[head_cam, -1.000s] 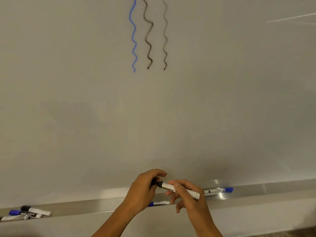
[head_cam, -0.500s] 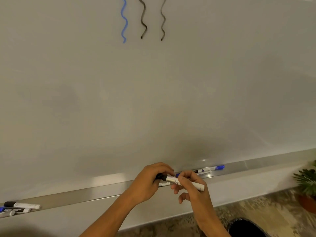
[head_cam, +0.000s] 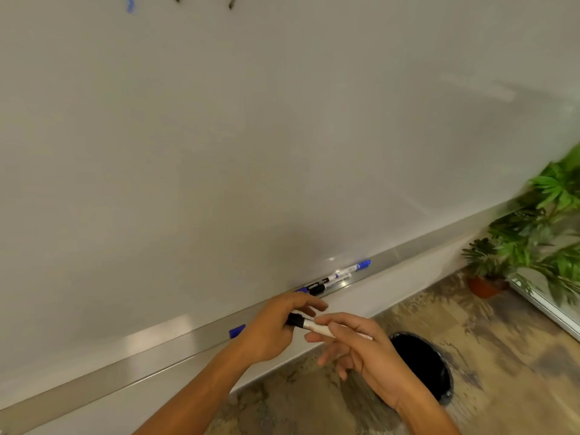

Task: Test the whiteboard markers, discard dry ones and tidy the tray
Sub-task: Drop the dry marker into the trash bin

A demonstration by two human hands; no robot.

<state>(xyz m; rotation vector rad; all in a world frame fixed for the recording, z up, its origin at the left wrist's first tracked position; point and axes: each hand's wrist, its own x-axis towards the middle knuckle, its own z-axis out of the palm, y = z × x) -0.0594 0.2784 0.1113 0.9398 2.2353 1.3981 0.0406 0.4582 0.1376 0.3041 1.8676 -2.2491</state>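
White plastic with a black cap: that is the marker [head_cam: 314,325] both hands have hold of, in front of the tray and a little below its lip. The right hand [head_cam: 361,346] pinches the white barrel between thumb and forefinger, its other fingers hanging loosely curled beneath. The left hand [head_cam: 276,324] curls round the black capped end, its fingers reaching over the top. The marker's long axis runs nearly level, from the cap at the left to the barrel end at the right, roughly along the tray.

What the coming move turns on is where the bin [head_cam: 420,365] lies from that marker: on the floor, down and to the right, just beyond the right wrist, its dark mouth open upward. The right hand is much the nearer of the two, and the marker's tail already points that way. If this one was judged dry, the likely step is for the left hand to let go and the right to carry the marker over the opening; I cannot tell from here whether it was dry.

Further out, the metal tray [head_cam: 125,365] runs along the foot of the whiteboard [head_cam: 282,136]. A blue cap [head_cam: 237,330] shows just left of the left hand, and a small cluster of markers [head_cam: 335,277] lies to the upper right. Potted plants [head_cam: 539,233] stand at the far right.
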